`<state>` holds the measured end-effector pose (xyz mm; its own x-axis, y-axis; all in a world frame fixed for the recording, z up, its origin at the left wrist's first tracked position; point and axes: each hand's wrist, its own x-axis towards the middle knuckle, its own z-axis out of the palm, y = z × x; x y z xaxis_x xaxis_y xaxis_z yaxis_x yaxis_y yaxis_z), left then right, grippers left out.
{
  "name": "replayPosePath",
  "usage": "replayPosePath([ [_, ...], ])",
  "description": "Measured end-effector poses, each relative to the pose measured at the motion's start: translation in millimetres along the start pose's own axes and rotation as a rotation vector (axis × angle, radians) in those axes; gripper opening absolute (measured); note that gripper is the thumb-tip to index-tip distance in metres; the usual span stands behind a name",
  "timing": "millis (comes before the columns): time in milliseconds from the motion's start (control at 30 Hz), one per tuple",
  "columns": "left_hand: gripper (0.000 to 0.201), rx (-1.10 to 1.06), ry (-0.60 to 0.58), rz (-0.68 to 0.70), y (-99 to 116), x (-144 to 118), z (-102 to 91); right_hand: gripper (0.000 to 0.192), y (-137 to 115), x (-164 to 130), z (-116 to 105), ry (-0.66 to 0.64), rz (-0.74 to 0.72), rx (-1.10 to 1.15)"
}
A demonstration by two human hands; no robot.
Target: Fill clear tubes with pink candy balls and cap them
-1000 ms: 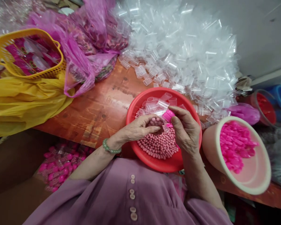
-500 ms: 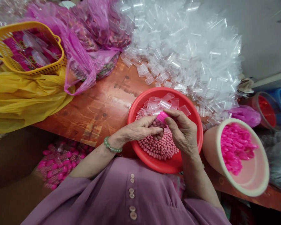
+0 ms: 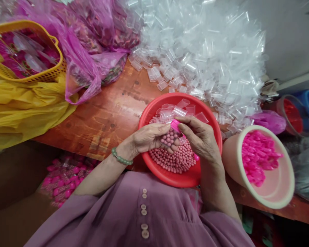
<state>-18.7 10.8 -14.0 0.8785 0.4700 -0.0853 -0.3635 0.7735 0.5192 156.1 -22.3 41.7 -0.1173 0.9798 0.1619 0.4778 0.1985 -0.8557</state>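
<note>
My left hand (image 3: 146, 139) is closed round a clear plastic tube (image 3: 169, 137) filled with round pink beads. A bright pink cap (image 3: 175, 126) sits at the tube's upper end. The thumb and fingers of my right hand (image 3: 199, 135) pinch this cap. Bits of bright pink plastic (image 3: 196, 157) show beside my right palm; whether the hand holds them I cannot tell. Both hands are over a red basin (image 3: 154, 166), where loose pink beads (image 3: 175, 161) lie at the near side and several clear empty tubes (image 3: 180, 111) at the far side.
A big heap of clear tubes (image 3: 195, 51) covers the table's (image 3: 113, 109) far side. At right a cream bucket (image 3: 278, 200) leans, holding bright pink plastic pieces (image 3: 260, 154). At left are a yellow basket (image 3: 41, 77), a yellow bag (image 3: 20, 113) and purple bags (image 3: 82, 68). Filled pink-capped tubes (image 3: 64, 181) lie lower left.
The tube in my left hand has turned so its beads now show plainly below the cap. My right fingers stay at the cap. The whole view has shifted slightly.
</note>
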Motion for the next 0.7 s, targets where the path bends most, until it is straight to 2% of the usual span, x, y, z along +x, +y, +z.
replayPosePath([
  [300,0.032,0.039,0.076,0.003,-1,3,0.6,0.017,3,1,1,0.000,0.074,0.085],
  [433,0.033,0.035,0.103,0.019,-2,4,0.2,0.017,7,-1,9,0.051,0.021,0.012],
  [533,0.034,0.019,0.122,0.055,-2,5,1.0,0.023,8,-3,11,0.063,-0.078,-0.114],
  [600,0.031,-0.013,0.152,0.099,-2,5,2.2,0.038,8,-3,12,0.008,-0.189,-0.246],
  [700,0.025,-0.061,0.202,0.134,-1,5,4.7,0.079,10,-4,15,-0.068,-0.327,-0.461],
])
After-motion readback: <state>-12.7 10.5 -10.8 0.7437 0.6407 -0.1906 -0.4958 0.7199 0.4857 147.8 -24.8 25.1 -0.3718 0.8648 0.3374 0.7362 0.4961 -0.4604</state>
